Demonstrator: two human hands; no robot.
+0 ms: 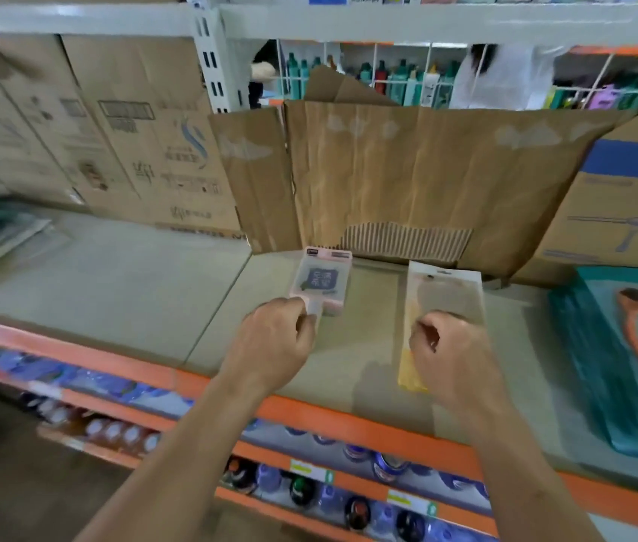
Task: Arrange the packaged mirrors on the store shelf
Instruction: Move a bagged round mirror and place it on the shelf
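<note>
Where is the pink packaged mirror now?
In the head view the pink packaged mirror lies on the shelf, near the cardboard sheet, left of the clear packet; the left hand pinches its near end.

On the pale grey shelf [114, 291] with an orange front edge, the left hand [274, 342] pinches the near end of a pink rectangular packaged mirror [323, 277]. Just beside it, the right hand [450, 354] curls its fingers on a clear plastic-sleeved mirror with a yellow handle [446, 291]. Creased brown cardboard [427, 170] stands behind both.

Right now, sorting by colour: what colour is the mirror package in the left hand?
Pink package, head view.
</note>
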